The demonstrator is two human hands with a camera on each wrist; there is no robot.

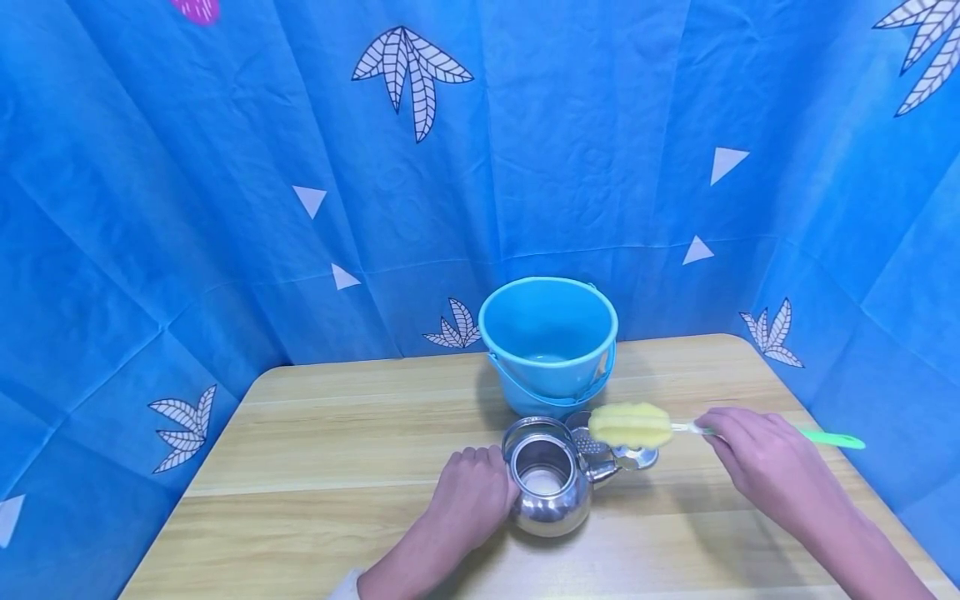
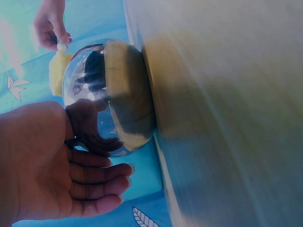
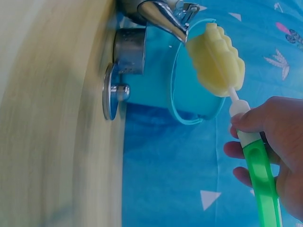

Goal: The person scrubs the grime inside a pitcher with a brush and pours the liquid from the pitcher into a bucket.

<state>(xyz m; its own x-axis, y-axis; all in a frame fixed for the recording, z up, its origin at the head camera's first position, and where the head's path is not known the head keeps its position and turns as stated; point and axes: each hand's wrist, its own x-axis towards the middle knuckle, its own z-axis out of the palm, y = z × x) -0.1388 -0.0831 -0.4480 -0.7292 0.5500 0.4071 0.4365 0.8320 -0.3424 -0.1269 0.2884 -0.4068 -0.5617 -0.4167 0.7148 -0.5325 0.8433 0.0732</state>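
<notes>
Yellow lobed sponge [image 1: 630, 425] hovers near rounded metal kettle [image 1: 551, 512].

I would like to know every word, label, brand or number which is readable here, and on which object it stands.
There are none: no readable text in any view.
Kettle: no lettering visible, only reflections.
Sponge brush: none visible on its green and white handle.
Bucket: none visible.
Blue cloth: only printed pictures, such as leaves and triangles.
</notes>
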